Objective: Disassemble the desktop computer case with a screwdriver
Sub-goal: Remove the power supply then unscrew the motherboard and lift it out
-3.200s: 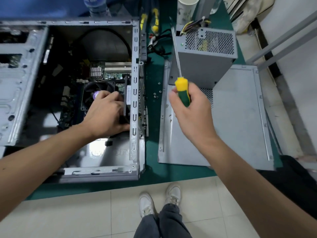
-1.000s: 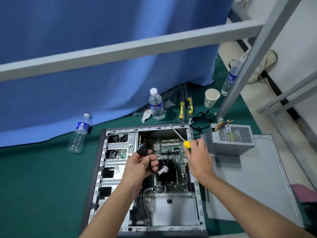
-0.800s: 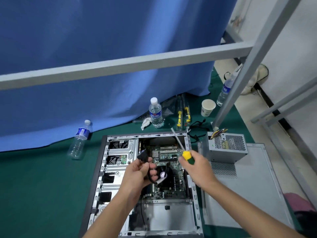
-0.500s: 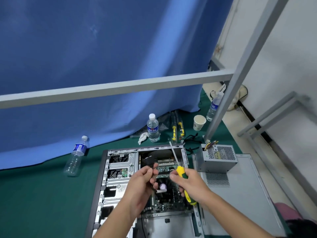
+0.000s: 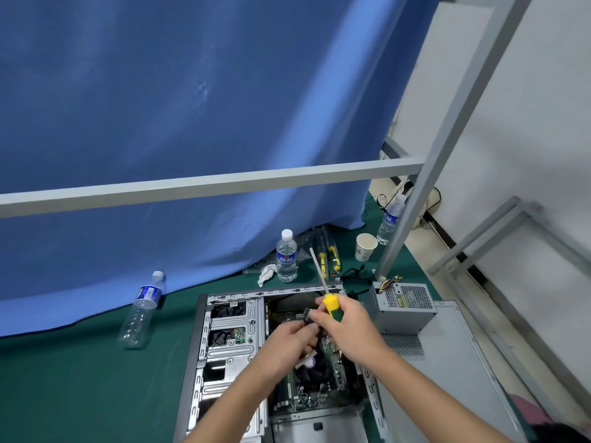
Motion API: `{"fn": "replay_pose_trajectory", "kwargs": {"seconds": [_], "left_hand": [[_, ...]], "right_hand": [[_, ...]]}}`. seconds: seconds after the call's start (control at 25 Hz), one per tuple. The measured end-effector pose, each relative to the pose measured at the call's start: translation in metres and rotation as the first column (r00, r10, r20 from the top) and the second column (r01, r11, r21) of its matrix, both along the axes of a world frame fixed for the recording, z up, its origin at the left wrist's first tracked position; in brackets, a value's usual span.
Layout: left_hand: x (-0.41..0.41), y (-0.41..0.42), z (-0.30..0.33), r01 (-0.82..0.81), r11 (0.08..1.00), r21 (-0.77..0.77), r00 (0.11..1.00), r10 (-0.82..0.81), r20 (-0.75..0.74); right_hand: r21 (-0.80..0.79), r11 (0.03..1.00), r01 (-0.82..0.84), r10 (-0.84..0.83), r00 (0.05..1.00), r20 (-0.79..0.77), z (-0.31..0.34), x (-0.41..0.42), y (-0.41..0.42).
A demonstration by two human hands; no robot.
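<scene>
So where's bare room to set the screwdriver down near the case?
Bare green mat lies left of the computer case, below the lying bottle. The side panel right of the case is bare below the power supply. Behind the case it's crowded: upright bottle, tools, cables, paper cup.

Green mat under open computer case, power supply, bottles, paper cup.

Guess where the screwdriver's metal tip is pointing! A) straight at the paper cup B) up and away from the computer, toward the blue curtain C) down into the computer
B: the right hand grips the screwdriver by its yellow-green handle, and the shaft rises up past the computer case toward the blue curtain.
</scene>
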State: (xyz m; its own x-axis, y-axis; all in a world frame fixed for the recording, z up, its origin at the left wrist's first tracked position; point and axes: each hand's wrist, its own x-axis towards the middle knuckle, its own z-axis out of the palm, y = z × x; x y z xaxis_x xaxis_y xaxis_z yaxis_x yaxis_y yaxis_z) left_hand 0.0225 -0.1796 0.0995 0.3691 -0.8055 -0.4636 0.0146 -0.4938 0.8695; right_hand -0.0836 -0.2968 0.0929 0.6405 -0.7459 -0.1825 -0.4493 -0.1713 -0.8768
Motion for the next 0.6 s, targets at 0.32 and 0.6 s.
{"fn": "replay_pose_trajectory", "kwargs": {"seconds": [0.32, 0.6], "left_hand": [[0.017, -0.001, 0.004, 0.386, 0.911, 0.148, 0.717, -0.397, 0.573], [0.010, -0.033, 0.008, 0.472, 0.860, 0.196, 0.562, -0.464, 0.685]], "right_hand": [[0.269, 0.948, -0.168, 0.172, 0.985, 0.005, 0.015, -0.012, -0.007], [0.257, 0.953, -0.159, 0.128, 0.983, 0.133, 0.009, -0.028, -0.017]]}}
